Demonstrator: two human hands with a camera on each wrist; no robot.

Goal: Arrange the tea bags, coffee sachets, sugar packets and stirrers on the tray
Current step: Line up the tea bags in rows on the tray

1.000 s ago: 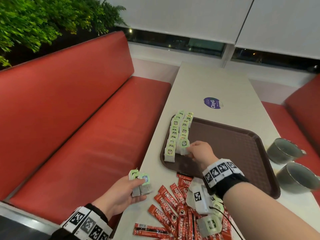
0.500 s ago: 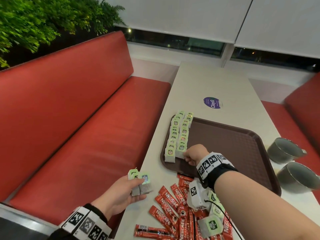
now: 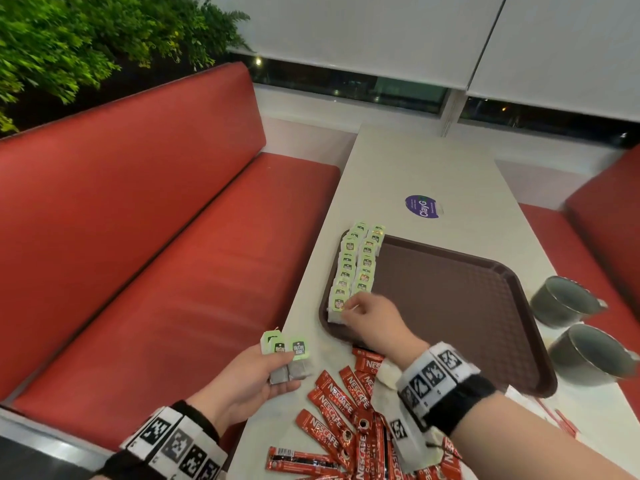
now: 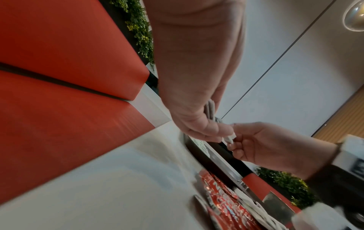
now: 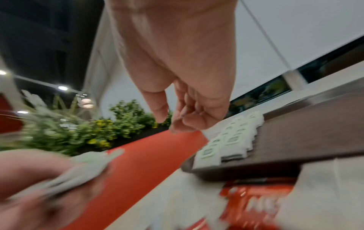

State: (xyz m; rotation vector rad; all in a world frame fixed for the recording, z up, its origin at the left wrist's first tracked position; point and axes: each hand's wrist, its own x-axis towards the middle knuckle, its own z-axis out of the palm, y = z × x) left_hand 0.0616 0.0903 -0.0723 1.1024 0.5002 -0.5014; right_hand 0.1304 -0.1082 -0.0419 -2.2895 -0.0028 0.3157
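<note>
Two rows of green-tagged tea bags (image 3: 360,261) (image 5: 230,140) lie along the left side of the brown tray (image 3: 450,306) (image 5: 305,132). My right hand (image 3: 349,311) (image 5: 171,119) hovers at the near end of those rows with its fingers loosely curled and nothing between them. At the table's left edge my left hand (image 3: 284,372) (image 4: 212,132) grips several tea bags (image 3: 298,348) (image 4: 210,109), tags up. Red coffee sachets (image 3: 332,400) lie fanned on the table below the tray. More loose tea bags (image 3: 388,372) lie partly hidden under my right wrist.
Two grey cups (image 3: 561,299) (image 3: 585,351) stand right of the tray, near the table edge. A purple sticker (image 3: 420,206) lies on the table beyond the tray. A red bench (image 3: 173,271) runs along the left. Most of the tray floor is bare.
My right hand has let go of a tea bag at the near end of the right row and drawn back towards me and to the left. The left hand has kept still with its bags.
</note>
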